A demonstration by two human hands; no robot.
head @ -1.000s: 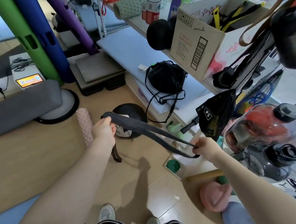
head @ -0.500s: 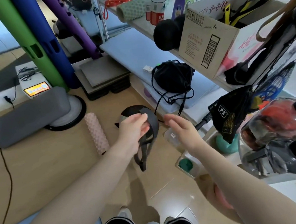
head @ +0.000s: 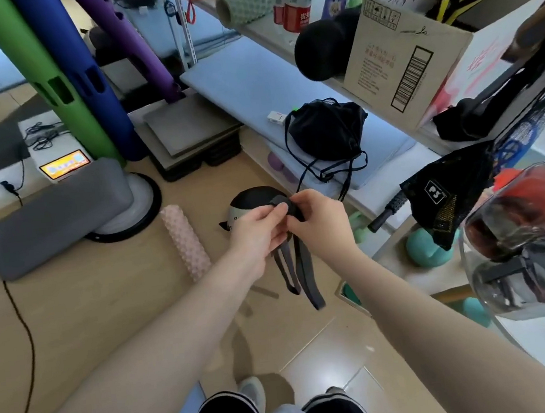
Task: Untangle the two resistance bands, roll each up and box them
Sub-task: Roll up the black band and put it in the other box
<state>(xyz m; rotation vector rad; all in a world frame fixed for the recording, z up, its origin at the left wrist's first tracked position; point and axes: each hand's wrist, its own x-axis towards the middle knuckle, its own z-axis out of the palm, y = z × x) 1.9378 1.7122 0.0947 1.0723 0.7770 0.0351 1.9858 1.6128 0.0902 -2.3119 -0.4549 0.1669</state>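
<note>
A dark grey resistance band (head: 299, 270) hangs folded in the air in front of me, its loops dangling down toward the floor. My left hand (head: 257, 233) pinches the folded top of the band. My right hand (head: 320, 221) grips the same top end from the right, thumb and fingers curled on it. Both hands meet at the band's upper fold. A cardboard box (head: 394, 69) stands open on the shelf at upper right, with yellow and black straps inside.
A black ball (head: 250, 202) lies on the floor behind my hands, a pink ridged roller (head: 185, 240) to its left. A grey pad (head: 57, 215), a black drawstring bag (head: 323, 130), shelving and hanging bags crowd the right side.
The band was stretched between my spread hands, then gathered. My right hand let go, came in and now grips the folded top together with my left hand.
</note>
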